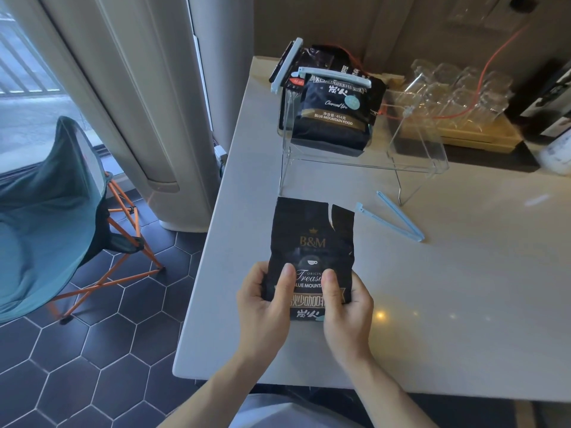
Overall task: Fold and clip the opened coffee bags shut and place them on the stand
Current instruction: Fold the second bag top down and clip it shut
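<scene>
Your left hand point(265, 307) and right hand point(346, 310) grip the opened B&M coffee bag point(312, 242), thumbs in front; beyond them lies an open blue clip point(398, 219).

We see dark hexagon floor tiles point(102, 307), a teal folding chair point(46, 217) with orange legs, cream curtain point(129, 88), daylit window point(27, 57), pale countertop point(448, 288).

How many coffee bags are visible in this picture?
3. One bag is held in both hands over the table, still unclipped. Two are on the stand: a front bag and a back bag, both clipped. More may be hidden behind.
</scene>
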